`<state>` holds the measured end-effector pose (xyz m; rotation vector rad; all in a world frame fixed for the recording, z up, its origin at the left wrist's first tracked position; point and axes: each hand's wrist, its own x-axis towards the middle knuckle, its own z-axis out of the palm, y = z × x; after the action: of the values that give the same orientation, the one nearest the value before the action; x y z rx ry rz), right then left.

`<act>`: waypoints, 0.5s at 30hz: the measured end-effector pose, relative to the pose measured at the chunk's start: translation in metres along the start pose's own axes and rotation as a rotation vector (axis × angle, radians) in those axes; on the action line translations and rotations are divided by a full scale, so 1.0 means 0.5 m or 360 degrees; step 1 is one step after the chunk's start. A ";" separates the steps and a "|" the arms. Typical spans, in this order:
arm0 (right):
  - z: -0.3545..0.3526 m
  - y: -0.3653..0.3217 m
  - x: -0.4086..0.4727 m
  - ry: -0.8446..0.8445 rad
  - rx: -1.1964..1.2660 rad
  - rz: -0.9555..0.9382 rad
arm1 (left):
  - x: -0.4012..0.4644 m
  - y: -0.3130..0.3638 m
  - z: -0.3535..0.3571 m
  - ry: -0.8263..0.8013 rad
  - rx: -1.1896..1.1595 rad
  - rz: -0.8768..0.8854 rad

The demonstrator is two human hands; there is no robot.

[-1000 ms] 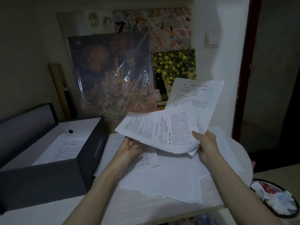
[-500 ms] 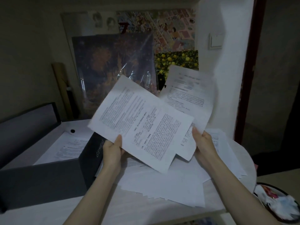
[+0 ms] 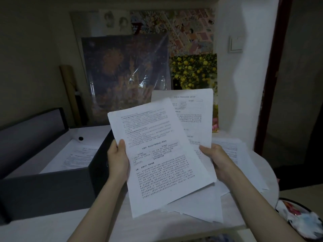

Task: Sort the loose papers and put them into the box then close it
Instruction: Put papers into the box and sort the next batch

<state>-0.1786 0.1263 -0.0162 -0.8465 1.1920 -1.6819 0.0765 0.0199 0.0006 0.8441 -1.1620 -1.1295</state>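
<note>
I hold a printed sheet upright in front of me, my left hand gripping its left edge. My right hand grips a second printed sheet that stands behind the first and leans right. Under both lies a spread heap of loose white papers on the white table. To the left stands an open dark box with its lid tipped up at the back. One printed page lies flat inside the box.
Wrapped posters and a yellow flower picture lean against the back wall. A cardboard tube stands left of them. A white wall corner rises at the right. A round bin with rubbish sits on the floor, lower right.
My left hand took hold of the front sheet and lifted it off the heap, turning it upright. My right hand's sheet swung in behind it. The view came closer.
</note>
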 end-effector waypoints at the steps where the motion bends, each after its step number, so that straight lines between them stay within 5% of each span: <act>1: -0.001 -0.002 -0.001 0.0008 -0.0028 0.0005 | 0.002 -0.001 -0.004 0.0000 0.0048 0.0001; 7: -0.003 -0.008 -0.004 0.0004 -0.0111 0.0028 | 0.021 -0.019 -0.014 0.0067 0.0309 -0.0101; 15: 0.014 0.010 -0.007 -0.0132 -0.0497 0.0095 | -0.011 -0.047 0.008 -0.0166 0.1007 0.0329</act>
<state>-0.1695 0.1265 -0.0189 -1.0481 1.4297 -1.4188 0.0669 0.0196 -0.0219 1.1157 -1.6912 -0.6380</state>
